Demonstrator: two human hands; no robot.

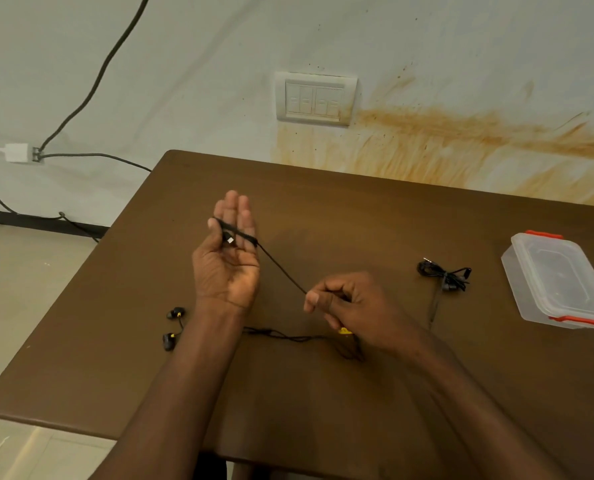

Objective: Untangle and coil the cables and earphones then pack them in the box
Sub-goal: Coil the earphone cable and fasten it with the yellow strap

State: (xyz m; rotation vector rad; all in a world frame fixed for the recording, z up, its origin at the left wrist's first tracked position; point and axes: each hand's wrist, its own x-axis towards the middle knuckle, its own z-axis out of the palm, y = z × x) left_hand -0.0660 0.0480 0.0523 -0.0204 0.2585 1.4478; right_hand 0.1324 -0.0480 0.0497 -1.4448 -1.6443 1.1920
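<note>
My left hand (229,258) is raised palm-up over the brown table (358,410), fingers straight. A black cable (281,268) crosses those fingers, its metal plug end lying on the palm and the thumb pressing the cable against the hand's side. The cable runs taut down to my right hand (344,303), which pinches it between thumb and fingers. Black earphones with yellow marks (174,327) lie by my left wrist, their wire trailing under my arms. A tied black earphone bundle (444,273) lies to the right. The clear plastic box (558,282) with red clips stands at the far right, lid on.
The table's left edge drops to a tiled floor. Behind it, the stained wall carries a switch plate (314,98) and black wires fixed to a white junction (18,153) at the left.
</note>
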